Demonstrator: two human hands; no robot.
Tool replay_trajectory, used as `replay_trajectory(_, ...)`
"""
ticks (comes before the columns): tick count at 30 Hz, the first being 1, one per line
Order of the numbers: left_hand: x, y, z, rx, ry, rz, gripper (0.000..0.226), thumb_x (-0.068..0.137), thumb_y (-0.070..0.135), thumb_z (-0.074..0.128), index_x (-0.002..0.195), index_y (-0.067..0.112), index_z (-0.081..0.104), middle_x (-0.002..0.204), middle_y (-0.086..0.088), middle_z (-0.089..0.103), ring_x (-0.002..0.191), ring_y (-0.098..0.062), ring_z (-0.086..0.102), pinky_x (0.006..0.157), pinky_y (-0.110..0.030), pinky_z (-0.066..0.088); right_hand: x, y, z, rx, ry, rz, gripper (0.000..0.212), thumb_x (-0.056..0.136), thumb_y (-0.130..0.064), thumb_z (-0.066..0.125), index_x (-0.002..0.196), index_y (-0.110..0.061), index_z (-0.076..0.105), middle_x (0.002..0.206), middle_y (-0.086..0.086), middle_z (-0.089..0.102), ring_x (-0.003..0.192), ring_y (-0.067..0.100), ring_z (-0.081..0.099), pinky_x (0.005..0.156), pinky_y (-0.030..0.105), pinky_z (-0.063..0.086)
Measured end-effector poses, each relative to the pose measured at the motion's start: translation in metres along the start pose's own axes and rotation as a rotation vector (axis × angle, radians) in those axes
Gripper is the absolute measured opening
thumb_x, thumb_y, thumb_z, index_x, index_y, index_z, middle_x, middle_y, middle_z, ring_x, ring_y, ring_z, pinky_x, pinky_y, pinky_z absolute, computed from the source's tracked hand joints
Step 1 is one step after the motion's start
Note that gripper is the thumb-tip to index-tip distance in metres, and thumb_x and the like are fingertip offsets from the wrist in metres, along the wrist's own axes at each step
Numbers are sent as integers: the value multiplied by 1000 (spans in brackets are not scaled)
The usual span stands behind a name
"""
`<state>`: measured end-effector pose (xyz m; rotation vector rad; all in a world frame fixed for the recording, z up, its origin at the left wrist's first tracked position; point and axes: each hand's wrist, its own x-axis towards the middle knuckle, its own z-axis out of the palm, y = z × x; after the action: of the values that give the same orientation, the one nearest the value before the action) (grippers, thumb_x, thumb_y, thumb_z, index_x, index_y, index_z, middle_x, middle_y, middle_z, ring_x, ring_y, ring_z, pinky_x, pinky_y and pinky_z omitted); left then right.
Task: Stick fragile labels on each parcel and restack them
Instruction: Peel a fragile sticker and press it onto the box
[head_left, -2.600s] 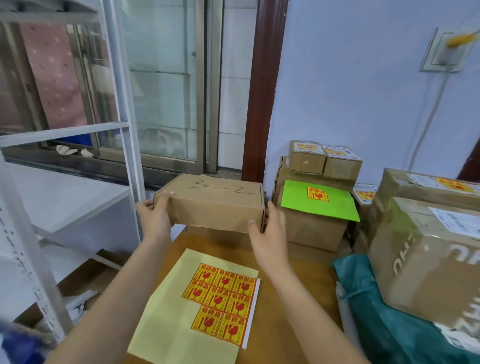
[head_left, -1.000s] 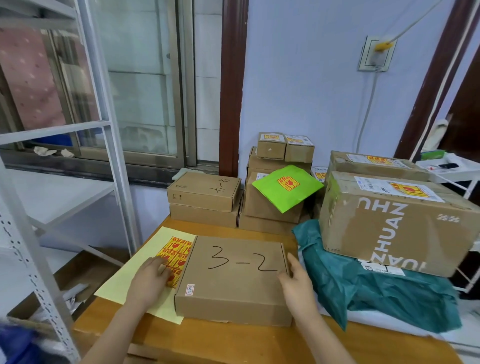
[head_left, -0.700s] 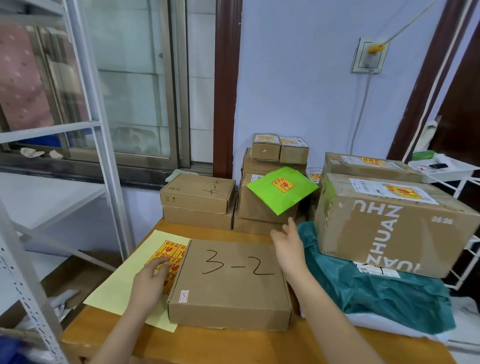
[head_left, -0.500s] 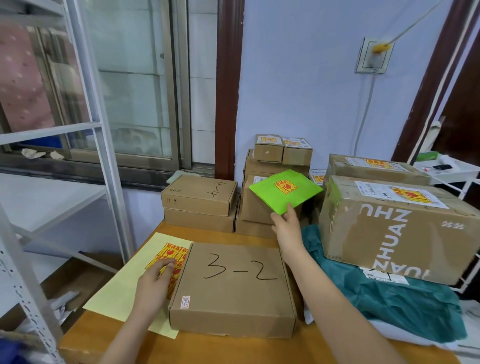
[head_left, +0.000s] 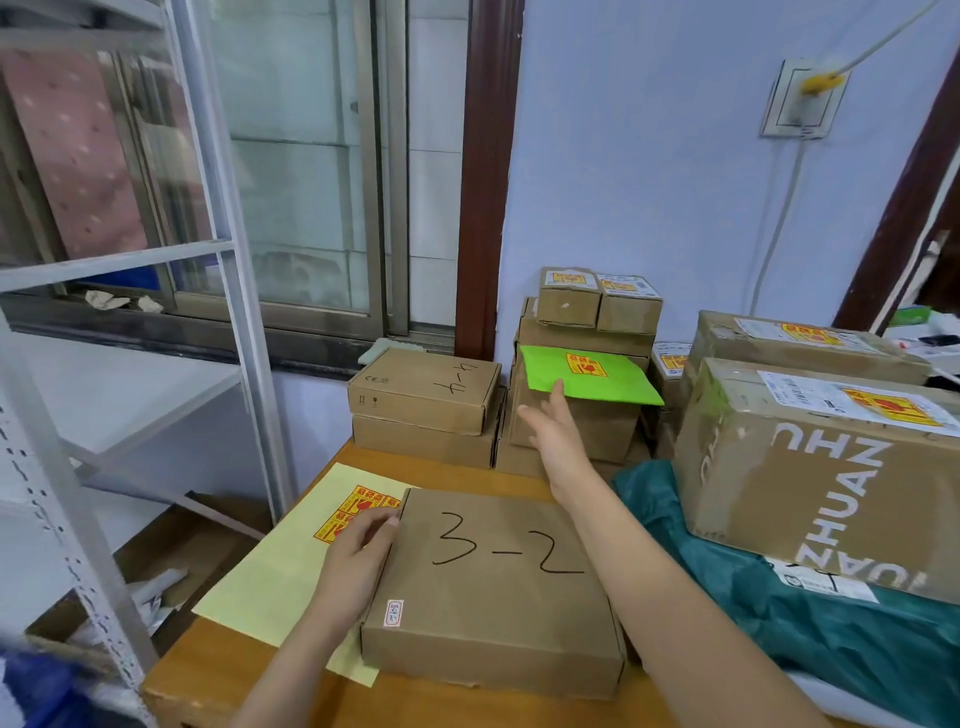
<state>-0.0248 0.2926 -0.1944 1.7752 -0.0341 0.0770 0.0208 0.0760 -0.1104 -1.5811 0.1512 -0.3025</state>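
Half a second ago the right hand (head_left: 558, 441) was gripping the near corner of the green envelope (head_left: 587, 376); now its fingers are stretched out straight and spread, one fingertip just at the envelope's near edge, nothing pinched. That envelope has turned too, from tilted to lying more squarely on the brown parcel (head_left: 571, 431) under it, one fragile label (head_left: 586, 364) on its top.

The left hand (head_left: 358, 551) rests on the yellow label sheet (head_left: 270, 577), fingers loosely bent against the left side of the parcel marked 3-2 (head_left: 493, 587); whether it pinches a sticker I cannot tell. That flat brown parcel lies on the wooden bench (head_left: 208, 691) in front of the person, its left edge covering part of the sheet and of the red-and-yellow labels (head_left: 358, 506) printed on it. No fragile label shows on its top.

Behind it, against the wall, two flat boxes are stacked, the upper one (head_left: 423, 389) with handwriting on top. Two small labelled boxes (head_left: 597, 301) sit on the pile behind the green envelope. On the right, a big carton (head_left: 821, 467) printed with white letters carries a fragile label and rests on a teal bag (head_left: 831, 634); another labelled carton (head_left: 800, 343) stands behind it. A metal shelf rack (head_left: 228, 260) stands at the left before the window.
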Motion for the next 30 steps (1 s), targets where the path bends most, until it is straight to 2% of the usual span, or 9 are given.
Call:
replay_trajectory(4, 1, 1, 1, -8, -13, 1, 17, 99, 21, 46, 110, 24, 59, 103, 14, 55, 91, -1, 51, 67, -16, 39, 6, 5, -1, -45, -21, 24, 82, 94, -26, 55, 152, -30, -3, 161, 1, 8, 146, 19, 16, 118, 47, 20)
replay_trajectory(7, 1, 1, 2, -6, -26, 2, 17, 99, 22, 46, 110, 25, 59, 105, 14, 56, 95, -3, 52, 68, -17, 39, 17, -2, -6, -57, -60, 53, 77, 96, -25, 52, 153, -27, 1, 160, 2, 14, 144, 19, 20, 117, 46, 23)
replay_trajectory(14, 1, 0, 4, -18, -48, -15, 22, 99, 25, 46, 115, 21, 60, 109, 8, 58, 97, -6, 55, 68, -19, 42, 3, 0, -18, -123, -159, 31, 45, 101, -23, 44, 145, -27, 37, 149, -2, 41, 135, 16, 38, 106, 39, 35)
replay_trajectory(16, 1, -1, 5, -31, -59, -12, 21, 99, 25, 46, 116, 23, 59, 109, 9, 58, 97, -7, 55, 68, -20, 42, -12, 10, -23, -211, -180, 3, 36, 101, -23, 43, 136, -27, 49, 144, -1, 47, 131, 16, 43, 104, 35, 38)
replay_trajectory(19, 2, -5, 4, -61, -52, -11, 23, 100, 25, 45, 120, 25, 56, 110, 12, 56, 99, -6, 54, 72, -22, 45, -42, 24, -34, -444, -211, -85, 32, 100, -25, 46, 130, -26, 56, 138, -7, 50, 126, 6, 43, 104, 25, 31)
replay_trajectory(21, 3, -12, 1, -49, -35, -5, 25, 101, 24, 42, 124, 24, 53, 110, 14, 55, 100, -5, 53, 74, -20, 43, -62, 36, -39, -609, -252, -136, 32, 99, -26, 48, 130, -25, 56, 137, -9, 49, 128, 6, 41, 104, 23, 30)
replay_trajectory(25, 2, -31, -12, 234, -66, 60, 28, 102, 17, 38, 125, 18, 54, 117, 2, 60, 107, -15, 55, 79, -19, 42, -92, 60, -38, -970, -440, -214, 43, 97, -41, 45, 140, -35, 43, 154, -14, 25, 144, 8, 17, 120, 40, 13)
replay_trajectory(27, 1, -39, -16, 401, -117, 133, 27, 100, 18, 44, 123, 19, 57, 117, 0, 64, 104, -16, 58, 83, -23, 45, -98, 65, -39, -1141, -461, -269, 49, 97, -47, 40, 145, -38, 33, 157, -16, 16, 146, 7, 7, 120, 39, 1)
replay_trajectory(30, 0, -43, -19, 536, -150, 197, 25, 95, 23, 55, 119, 23, 60, 114, 5, 65, 101, -11, 59, 84, -24, 47, -102, 65, -43, -1211, -458, -280, 52, 98, -51, 35, 148, -40, 25, 158, -17, 10, 146, 5, 2, 118, 34, -4)
